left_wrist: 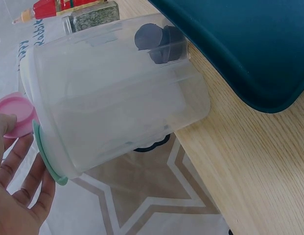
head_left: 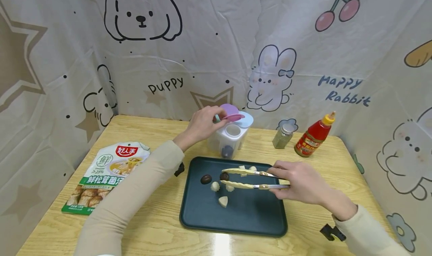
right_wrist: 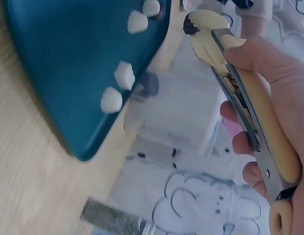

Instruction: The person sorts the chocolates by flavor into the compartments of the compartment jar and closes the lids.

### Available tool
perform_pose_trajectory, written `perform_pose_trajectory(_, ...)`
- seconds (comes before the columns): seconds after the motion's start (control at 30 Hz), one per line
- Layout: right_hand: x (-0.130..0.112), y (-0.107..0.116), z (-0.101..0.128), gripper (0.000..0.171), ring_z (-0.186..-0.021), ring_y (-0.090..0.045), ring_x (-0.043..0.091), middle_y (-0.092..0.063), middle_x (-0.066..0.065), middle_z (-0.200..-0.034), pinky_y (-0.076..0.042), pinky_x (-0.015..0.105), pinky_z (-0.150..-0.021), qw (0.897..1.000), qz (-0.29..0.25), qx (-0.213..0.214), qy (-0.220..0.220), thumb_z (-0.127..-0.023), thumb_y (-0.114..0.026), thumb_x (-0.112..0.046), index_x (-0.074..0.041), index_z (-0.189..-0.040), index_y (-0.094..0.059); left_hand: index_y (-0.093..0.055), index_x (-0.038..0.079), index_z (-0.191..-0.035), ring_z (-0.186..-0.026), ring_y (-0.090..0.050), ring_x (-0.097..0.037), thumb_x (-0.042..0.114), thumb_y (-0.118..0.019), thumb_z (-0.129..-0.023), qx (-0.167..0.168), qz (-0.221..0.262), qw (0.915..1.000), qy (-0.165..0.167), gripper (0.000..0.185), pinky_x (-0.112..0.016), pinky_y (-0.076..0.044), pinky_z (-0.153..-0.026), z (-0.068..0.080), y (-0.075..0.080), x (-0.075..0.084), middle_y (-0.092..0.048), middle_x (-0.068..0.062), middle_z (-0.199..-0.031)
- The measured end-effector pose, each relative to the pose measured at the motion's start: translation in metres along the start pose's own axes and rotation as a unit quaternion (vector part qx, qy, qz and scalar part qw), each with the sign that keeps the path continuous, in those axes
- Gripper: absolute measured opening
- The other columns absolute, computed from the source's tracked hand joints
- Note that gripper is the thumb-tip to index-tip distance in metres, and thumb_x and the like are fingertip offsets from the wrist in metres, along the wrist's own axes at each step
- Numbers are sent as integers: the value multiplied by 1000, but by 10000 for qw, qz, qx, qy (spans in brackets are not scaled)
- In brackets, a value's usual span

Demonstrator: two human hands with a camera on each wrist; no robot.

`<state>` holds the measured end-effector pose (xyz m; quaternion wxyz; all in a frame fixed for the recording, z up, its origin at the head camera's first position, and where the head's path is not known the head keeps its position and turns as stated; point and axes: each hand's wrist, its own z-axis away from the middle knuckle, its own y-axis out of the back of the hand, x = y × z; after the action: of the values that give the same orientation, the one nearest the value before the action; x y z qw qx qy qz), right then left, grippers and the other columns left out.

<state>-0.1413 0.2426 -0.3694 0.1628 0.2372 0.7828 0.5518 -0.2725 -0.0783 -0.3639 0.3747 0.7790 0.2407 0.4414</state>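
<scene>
Now I have the right hand (head_left: 305,183) clenched round the handles of the cream tongs (head_left: 251,178), and their tips pinch a dark mushroom piece (head_left: 224,176) over the far part of the dark green tray (head_left: 256,220). The left hand (head_left: 202,124) reaches to the clear plastic container (head_left: 227,139) beyond the tray's far edge; its fingers (left_wrist: 17,161) lie fairly straight against the pink flip lid (head_left: 232,117), holding it up so the round opening shows.

To do this well, I judge I should keep an even squeeze on the tongs, lift the piece clear of the tray rim, and bring it squarely over the opening before easing off, with the lid held steady.

The container holds at least one dark piece (left_wrist: 159,41) at its bottom; the rest looks bare. On the tray lie another dark piece (head_left: 206,179) and several pale chunks (head_left: 223,201). A soup packet (head_left: 108,173) lies on the table (head_left: 152,226) at left; a spice jar (head_left: 282,135) and a red sauce bottle (head_left: 312,135) stand far right.
</scene>
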Motion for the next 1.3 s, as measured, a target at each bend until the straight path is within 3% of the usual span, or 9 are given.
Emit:
perform_pose_trajectory(0.2,13,15,10,40,-66,-58,2,-74,-3,-92,-45,14,-55,9983,331,438,-175,-70,-92,-31,-13,-104,-81,-74,17,-112,-102,-69,-31,30,-74,-100,9,12,10000,1,17,-39,-53,-83,0,0,0,-75,-4,-104)
perform_pose_trajectory(0.27,18,21,11,35,-67,-61,6,-74,-1,-93,-49,19,-55,9971,438,583,-228,-79,-87,-38,-13,-104,-81,-75,17,-112,-101,-69,-30,30,-74,-100,15,17,10000,-9,17,-39,-53,-82,0,0,0,-75,-4,-104)
perform_pose_trajectory(0.4,29,32,7,50,-65,-61,10,-74,2,-92,-51,25,-54,9942,555,877,-266,-100,-60,-58,-11,-103,-79,-75,17,-112,-99,-69,-29,30,-74,-100,29,-1,10000,-26,18,-38,-53,-81,0,0,0,-76,-4,-103)
perform_pose_trajectory(0.53,41,39,0,69,-62,-56,8,-73,3,-91,-48,22,-53,9929,479,1051,-290,-103,-40,-66,-9,-103,-79,-74,17,-112,-98,-69,-27,31,-74,-100,52,-58,9999,-69,19,-37,-54,-81,-1,0,0,-76,-3,-103)
perform_pose_trajectory(0.6,47,42,-4,65,-60,-55,7,-73,2,-92,-46,21,-52,9926,435,1083,-334,-102,-46,-65,-9,-104,-79,-74,18,-112,-97,-69,-26,31,-73,-100,69,-78,9999,-101,18,-37,-54,-81,-1,-1,-1,-76,-3,-103)
perform_pose_trajectory(0.67,52,42,-7,50,-59,-53,6,-74,3,-93,-44,20,-51,9923,433,1084,-415,-99,-63,-57,-10,-106,-79,-74,18,-113,-97,-69,-26,31,-73,-100,71,-83,9999,-119,18,-37,-54,-81,-1,-1,-1,-76,-3,-103)
perform_pose_trajectory(0.73,56,41,-11,37,-59,-52,6,-74,3,-94,-41,20,-50,9918,506,1051,-514,-91,-78,-45,-11,-107,-79,-74,18,-113,-97,-70,-27,31,-73,-101,67,-83,9999,-125,18,-37,-54,-81,0,-1,-1,-76,-3,-104)
perform_pose_trajectory(0.83,61,38,-18,39,-59,-51,5,-74,4,-94,-39,20,-49,9913,583,1003,-613,-73,-91,-26,-11,-107,-80,-74,17,-114,-98,-69,-27,31,-73,-101,49,-87,9999,-97,19,-37,-53,-81,0,-1,-1,-76,-4,-104)
perform_pose_trajectory(1.3,73,29,-26,46,-58,-49,5,-74,4,-98,-35,20,-49,9915,520,916,-767,-69,-94,-25,-10,-110,-79,-74,18,-114,-98,-70,-26,32,-72,-101,24,-146,9998,-120,19,-36,-53,-80,1,1,0,-76,-3,-104)
